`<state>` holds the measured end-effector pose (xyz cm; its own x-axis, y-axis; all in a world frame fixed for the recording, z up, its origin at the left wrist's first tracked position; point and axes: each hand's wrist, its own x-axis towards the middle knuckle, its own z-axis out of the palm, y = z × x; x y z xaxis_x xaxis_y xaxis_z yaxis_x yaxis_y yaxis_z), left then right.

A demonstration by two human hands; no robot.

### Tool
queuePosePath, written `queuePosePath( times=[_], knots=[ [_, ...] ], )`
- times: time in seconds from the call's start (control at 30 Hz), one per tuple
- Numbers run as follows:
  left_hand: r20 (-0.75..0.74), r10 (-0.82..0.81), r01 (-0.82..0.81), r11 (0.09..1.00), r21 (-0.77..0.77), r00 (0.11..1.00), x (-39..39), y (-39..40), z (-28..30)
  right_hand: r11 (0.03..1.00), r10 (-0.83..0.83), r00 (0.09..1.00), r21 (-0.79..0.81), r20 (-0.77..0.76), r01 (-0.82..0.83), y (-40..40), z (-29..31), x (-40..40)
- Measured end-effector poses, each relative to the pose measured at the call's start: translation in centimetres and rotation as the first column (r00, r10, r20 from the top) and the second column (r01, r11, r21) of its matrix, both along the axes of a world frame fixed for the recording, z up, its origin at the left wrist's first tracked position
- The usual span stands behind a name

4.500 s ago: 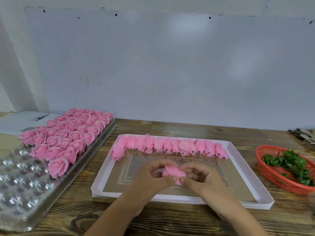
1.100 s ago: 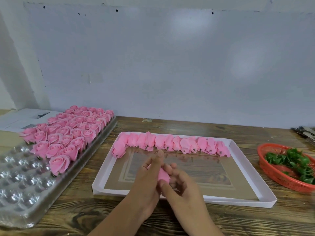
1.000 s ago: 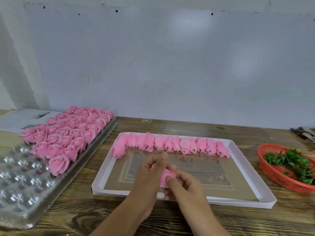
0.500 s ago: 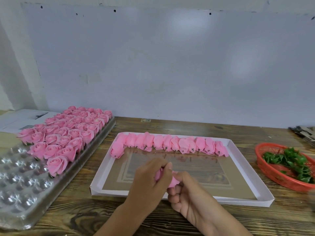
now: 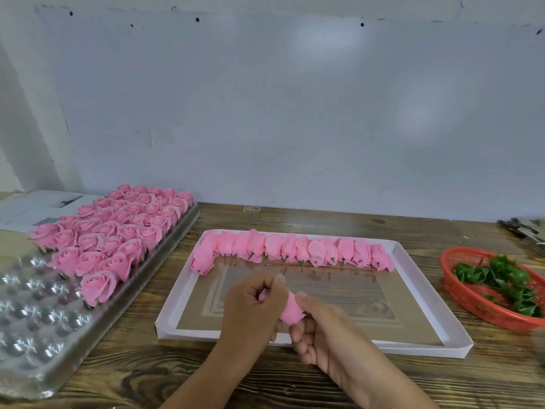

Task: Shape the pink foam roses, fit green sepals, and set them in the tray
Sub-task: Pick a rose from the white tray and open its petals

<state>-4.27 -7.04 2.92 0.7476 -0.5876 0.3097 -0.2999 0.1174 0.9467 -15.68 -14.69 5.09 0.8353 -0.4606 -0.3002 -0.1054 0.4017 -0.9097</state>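
Observation:
Both hands hold one pink foam rose (image 5: 290, 309) above the near edge of the white cardboard box lid (image 5: 424, 296). My left hand (image 5: 253, 308) curls its fingers over the rose's upper side, pinching petals. My right hand (image 5: 315, 329) grips the rose from below and from the right, thumb on top. A row of unshaped pink roses (image 5: 292, 250) lies along the lid's far side. Shaped roses (image 5: 118, 231) fill the far part of the clear plastic cell tray (image 5: 32, 314) on the left. Green sepals (image 5: 501, 278) lie in a red basket (image 5: 472, 299) at the right.
The wooden table (image 5: 147, 379) runs up to a pale wall. Papers (image 5: 32, 205) lie behind the plastic tray at far left. A stack of flat metal-grey pieces (image 5: 528, 228) sits at the far right edge.
The rose has been turned and worked between both hands. My right hand slid lower and under the rose, while my left hand closed over its top.

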Motion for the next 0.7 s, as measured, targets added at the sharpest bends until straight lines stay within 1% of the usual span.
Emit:
queuePosePath(
  times=[0.07, 0.13, 0.17, 0.2, 0.27, 0.3, 0.33, 0.37, 0.4, 0.43, 0.47, 0.5, 0.57, 0.63, 0.7],
  knots=[
    [-0.062, -0.010, 0.010, 1.000, -0.007, 0.998, 0.3, 0.0, 0.1, 0.996, 0.008, 0.999, -0.092, -0.048, -0.013, -0.2, 0.5, -0.4],
    [-0.136, -0.026, 0.023, 0.999, -0.022, 0.990, 0.5, 0.1, 0.3, 0.973, -0.028, 0.994, -0.231, -0.103, 0.003, -1.3, 1.3, -1.5],
    [-0.167, -0.020, 0.014, 0.999, -0.033, 0.986, 0.6, 0.1, 0.3, 0.944, -0.086, 0.989, -0.329, -0.117, 0.043, -2.2, 1.8, -2.2],
    [-0.190, -0.010, 0.002, 0.999, -0.043, 0.982, 0.7, 0.1, 0.3, 0.894, -0.175, 0.978, -0.434, -0.111, 0.110, -3.4, 2.2, -3.1],
    [-0.220, 0.002, -0.015, 0.998, -0.058, 0.976, 0.9, 0.1, 0.3, 0.738, -0.381, 0.923, -0.617, -0.049, 0.272, -6.3, 3.1, -4.9],
    [-0.230, 0.002, -0.017, 0.998, -0.063, 0.973, 1.0, 0.1, 0.3, 0.630, -0.480, 0.877, -0.700, -0.011, 0.336, -8.3, 3.3, -5.9],
    [-0.239, 0.000, -0.016, 0.998, -0.068, 0.971, 1.0, 0.1, 0.3, 0.504, -0.566, 0.825, -0.788, 0.007, 0.353, -10.3, 3.3, -6.9],
    [-0.242, -0.001, -0.017, 0.997, -0.070, 0.970, 1.0, 0.1, 0.3, 0.375, -0.639, 0.769, -0.874, -0.002, 0.309, -12.5, 3.1, -8.0],
    [-0.240, -0.001, -0.017, 0.997, -0.072, 0.971, 1.0, 0.1, 0.3, 0.266, -0.702, 0.711, -0.939, -0.035, 0.217, -14.8, 2.8, -9.1],
    [-0.236, -0.001, -0.016, 0.997, -0.072, 0.972, 0.9, 0.1, 0.3, 0.194, -0.750, 0.657, -0.974, -0.073, 0.113, -17.2, 2.5, -10.2],
    [-0.231, -0.002, -0.014, 0.998, -0.069, 0.973, 0.9, 0.1, 0.4, 0.179, -0.788, 0.601, -0.984, -0.129, 0.023, -19.5, 2.2, -11.3],
    [-0.224, -0.003, -0.012, 0.998, -0.064, 0.975, 0.8, 0.1, 0.4, 0.209, -0.816, 0.543, -0.977, -0.201, -0.047, -21.8, 1.8, -12.0],
    [-0.215, 0.000, -0.012, 0.998, -0.054, 0.977, 0.7, 0.1, 0.4, 0.350, -0.816, 0.414, -0.915, -0.403, -0.202, -25.4, 0.7, -13.0],
    [-0.217, 0.004, -0.017, 0.998, -0.056, 0.976, 0.8, 0.1, 0.5, 0.452, -0.737, 0.363, -0.815, -0.571, -0.364, -27.8, -0.6, -13.5],
    [-0.217, 0.003, -0.016, 0.998, -0.058, 0.976, 0.8, 0.1, 0.5, 0.495, -0.672, 0.376, -0.764, -0.638, -0.413, -28.9, -1.6, -13.6]
  ],
)
